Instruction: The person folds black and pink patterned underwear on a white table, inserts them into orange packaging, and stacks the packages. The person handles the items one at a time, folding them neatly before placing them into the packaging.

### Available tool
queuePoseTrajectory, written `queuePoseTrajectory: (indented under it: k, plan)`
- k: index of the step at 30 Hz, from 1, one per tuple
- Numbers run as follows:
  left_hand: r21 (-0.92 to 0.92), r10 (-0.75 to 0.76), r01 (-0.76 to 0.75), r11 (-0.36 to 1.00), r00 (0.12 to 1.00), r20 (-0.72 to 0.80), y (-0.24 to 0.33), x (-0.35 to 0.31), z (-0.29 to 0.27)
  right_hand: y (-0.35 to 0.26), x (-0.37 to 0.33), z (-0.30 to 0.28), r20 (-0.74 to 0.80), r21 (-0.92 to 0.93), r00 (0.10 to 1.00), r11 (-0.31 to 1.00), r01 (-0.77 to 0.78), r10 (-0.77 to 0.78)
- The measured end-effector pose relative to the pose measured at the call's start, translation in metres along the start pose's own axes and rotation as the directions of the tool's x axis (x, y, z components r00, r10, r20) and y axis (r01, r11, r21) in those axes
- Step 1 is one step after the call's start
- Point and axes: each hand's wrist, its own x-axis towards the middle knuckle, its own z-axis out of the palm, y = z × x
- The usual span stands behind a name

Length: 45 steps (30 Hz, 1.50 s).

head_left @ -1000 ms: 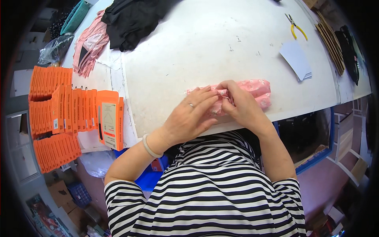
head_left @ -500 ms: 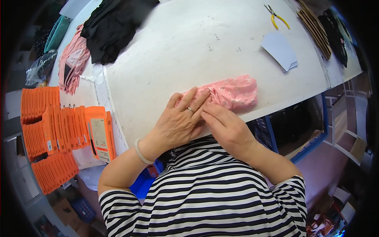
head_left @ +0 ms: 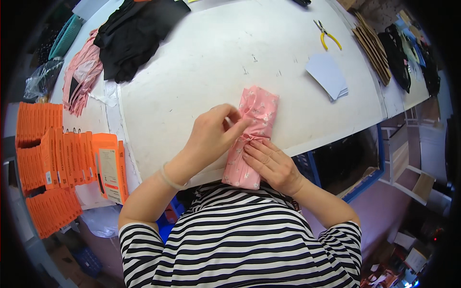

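Pink floral cloth (head_left: 253,134) is now turned lengthwise and rolled tighter; its middle is pinched by left hand (head_left: 211,137) fingers and pressed flat by right hand (head_left: 269,165), so folding looks nearly done.

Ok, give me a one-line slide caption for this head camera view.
Two hands, left hand and right hand, fold a pink floral cloth at the edge of a white table.

You are in a garment packing workshop. Your white bench (head_left: 201,62) carries heaps of black cloth (head_left: 134,33) and pink cloth (head_left: 79,79), rows of orange packaging cards (head_left: 48,153) stacked at your left, yellow-handled pliers (head_left: 327,34), a stack of white sheets (head_left: 329,77) and brown card pieces (head_left: 372,45). Storage shelves (head_left: 413,158) stand to your right.
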Motion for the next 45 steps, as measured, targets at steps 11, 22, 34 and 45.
queuePoseTrajectory:
  k: [11, 22, 34, 45]
  plan:
    - [-0.364, -0.083, 0.086, 0.927, 0.996, 0.022, -0.026, 0.019, 0.016, 0.006, 0.001, -0.002, 0.037, 0.022, 0.998, 0.999, 0.044, -0.045]
    - [0.298, 0.279, -0.227, 0.927, 0.949, -0.146, -0.031, 0.014, 0.007, 0.013, 0.006, -0.013, 0.089, 0.159, 0.996, 0.987, 0.003, -0.017]
    - [0.269, 0.289, -0.262, 0.927, 0.955, -0.068, -0.041, 0.005, -0.007, 0.024, 0.055, -0.016, 0.129, 0.408, 0.685, 0.591, -0.696, 0.717]
    - [0.077, 0.288, -0.284, 0.956, 0.956, -0.057, -0.035, 0.016, -0.023, 0.036, 0.082, -0.008, 0.104, 0.159, 0.611, 0.593, -0.789, 0.785]
